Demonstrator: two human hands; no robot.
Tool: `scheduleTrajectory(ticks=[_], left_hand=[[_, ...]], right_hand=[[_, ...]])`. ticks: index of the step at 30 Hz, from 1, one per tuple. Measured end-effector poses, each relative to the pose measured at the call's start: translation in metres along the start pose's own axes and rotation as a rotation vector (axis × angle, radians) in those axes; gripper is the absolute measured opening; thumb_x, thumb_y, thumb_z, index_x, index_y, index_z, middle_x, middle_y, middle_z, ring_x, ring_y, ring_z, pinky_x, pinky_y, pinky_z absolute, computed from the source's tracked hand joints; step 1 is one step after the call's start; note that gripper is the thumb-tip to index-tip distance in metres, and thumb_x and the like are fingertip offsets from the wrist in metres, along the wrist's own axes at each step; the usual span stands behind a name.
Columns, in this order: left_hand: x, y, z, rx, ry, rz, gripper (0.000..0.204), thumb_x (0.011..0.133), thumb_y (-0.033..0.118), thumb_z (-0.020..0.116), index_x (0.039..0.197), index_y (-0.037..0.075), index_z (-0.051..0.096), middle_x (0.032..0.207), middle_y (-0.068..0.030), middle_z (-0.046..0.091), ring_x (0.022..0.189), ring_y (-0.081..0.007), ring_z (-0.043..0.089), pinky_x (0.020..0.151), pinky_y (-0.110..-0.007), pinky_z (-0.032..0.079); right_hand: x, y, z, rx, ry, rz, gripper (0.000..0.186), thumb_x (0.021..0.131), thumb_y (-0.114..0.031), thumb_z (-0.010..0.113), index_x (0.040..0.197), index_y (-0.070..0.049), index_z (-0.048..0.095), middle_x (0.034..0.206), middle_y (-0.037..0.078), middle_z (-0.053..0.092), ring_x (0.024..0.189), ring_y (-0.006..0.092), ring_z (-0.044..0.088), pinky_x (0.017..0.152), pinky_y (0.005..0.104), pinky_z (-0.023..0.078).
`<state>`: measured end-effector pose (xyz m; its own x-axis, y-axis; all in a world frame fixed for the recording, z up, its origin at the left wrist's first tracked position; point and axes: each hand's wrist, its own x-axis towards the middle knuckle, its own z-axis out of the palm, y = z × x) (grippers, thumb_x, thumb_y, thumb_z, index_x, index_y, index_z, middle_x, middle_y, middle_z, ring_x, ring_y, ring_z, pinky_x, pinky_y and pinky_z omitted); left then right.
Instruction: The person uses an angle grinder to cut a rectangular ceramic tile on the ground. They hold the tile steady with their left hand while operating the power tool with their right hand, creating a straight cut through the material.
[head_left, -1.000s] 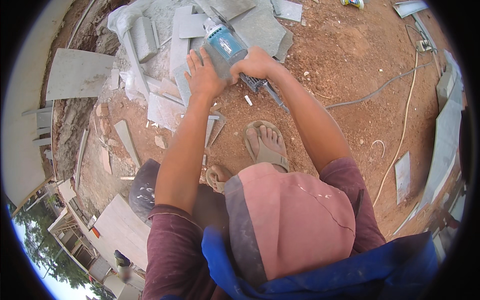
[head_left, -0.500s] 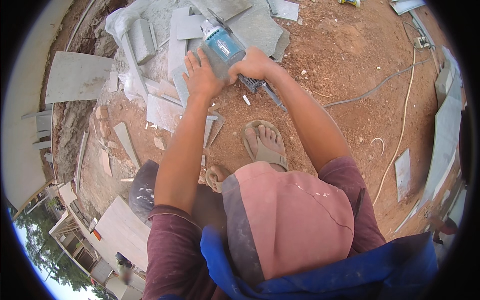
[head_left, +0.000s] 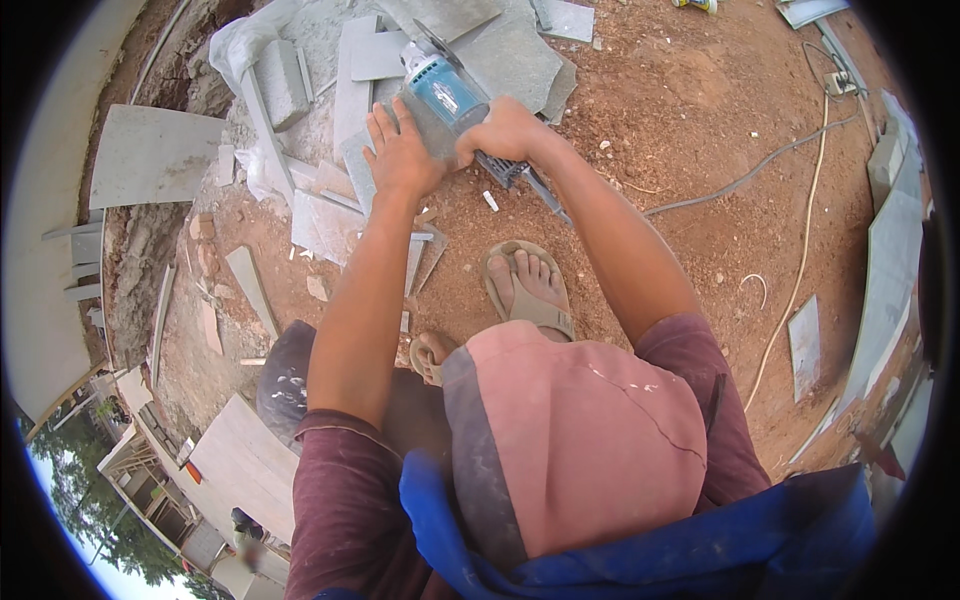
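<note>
A blue angle grinder (head_left: 446, 92) points away from me over a pile of grey slabs, its disc and guard at the far end. My right hand (head_left: 502, 132) is wrapped round the rear of its body, and a dark cord trails from the back toward the right. Just left of the tool, my left hand (head_left: 402, 155) lies flat with fingers spread on a grey stone slab (head_left: 432, 134). A larger grey slab (head_left: 510, 58) lies beyond the grinder, partly behind it.
Several cut slab strips (head_left: 355, 90) and a dusty block (head_left: 283, 85) lie left of the grinder. A grey cable (head_left: 740, 180) and a pale cord (head_left: 808, 220) cross the dirt to a socket box (head_left: 838, 83). Long panels (head_left: 880, 275) lie at right. My sandalled foot (head_left: 530, 285) is close behind the slabs.
Both hands and the grinder stay in nearly the same place. The whole view has shifted very slightly, and a blurred shape at the far right edge has moved.
</note>
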<state>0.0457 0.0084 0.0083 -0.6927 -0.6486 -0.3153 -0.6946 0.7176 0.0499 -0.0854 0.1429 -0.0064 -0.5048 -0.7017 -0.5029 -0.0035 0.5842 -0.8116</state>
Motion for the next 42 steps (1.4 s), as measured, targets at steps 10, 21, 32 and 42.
scheduleTrajectory(ticks=[10, 21, 32, 42], left_hand=[[-0.003, 0.000, -0.002, -0.015, 0.029, 0.009, 0.147, 0.064, 0.058, 0.097, 0.171, 0.006, 0.011, 0.177, -0.0238, 0.010, 0.165, -0.0390, 0.010, 0.128, -0.061, 0.025], [-0.003, 0.003, -0.006, -0.020, -0.023, -0.015, 0.145, 0.066, 0.056, 0.096, 0.171, 0.006, 0.009, 0.178, -0.0236, 0.006, 0.166, -0.0374, 0.006, 0.130, -0.059, 0.020], [-0.005, 0.004, -0.008, -0.009, -0.024, -0.015, 0.143, 0.067, 0.055, 0.096, 0.171, 0.006, 0.010, 0.178, -0.0235, 0.007, 0.166, -0.0370, 0.007, 0.130, -0.059, 0.021], [-0.004, 0.004, -0.006, -0.004, -0.015, -0.017, 0.146, 0.066, 0.063, 0.094, 0.171, 0.006, 0.010, 0.178, -0.0227, 0.007, 0.166, -0.0366, 0.007, 0.130, -0.058, 0.020]], right_hand=[[0.004, 0.000, 0.002, -0.006, 0.026, -0.010, 0.046, 0.048, -0.028, 0.086, 0.074, 0.008, 0.073, 0.086, 0.023, 0.075, 0.076, 0.0323, 0.071, 0.068, 0.0381, 0.057], [-0.004, -0.003, -0.002, 0.023, -0.005, 0.012, 0.044, 0.050, -0.027, 0.086, 0.075, 0.008, 0.074, 0.086, 0.024, 0.075, 0.077, 0.0316, 0.072, 0.070, 0.0371, 0.057], [-0.001, 0.004, 0.000, 0.005, -0.006, 0.006, 0.046, 0.050, -0.028, 0.086, 0.074, 0.010, 0.073, 0.084, 0.024, 0.075, 0.074, 0.0318, 0.071, 0.068, 0.0373, 0.057], [-0.003, -0.002, -0.002, 0.023, -0.013, 0.029, 0.046, 0.050, -0.027, 0.086, 0.075, 0.009, 0.073, 0.086, 0.024, 0.075, 0.076, 0.0313, 0.071, 0.067, 0.0379, 0.057]])
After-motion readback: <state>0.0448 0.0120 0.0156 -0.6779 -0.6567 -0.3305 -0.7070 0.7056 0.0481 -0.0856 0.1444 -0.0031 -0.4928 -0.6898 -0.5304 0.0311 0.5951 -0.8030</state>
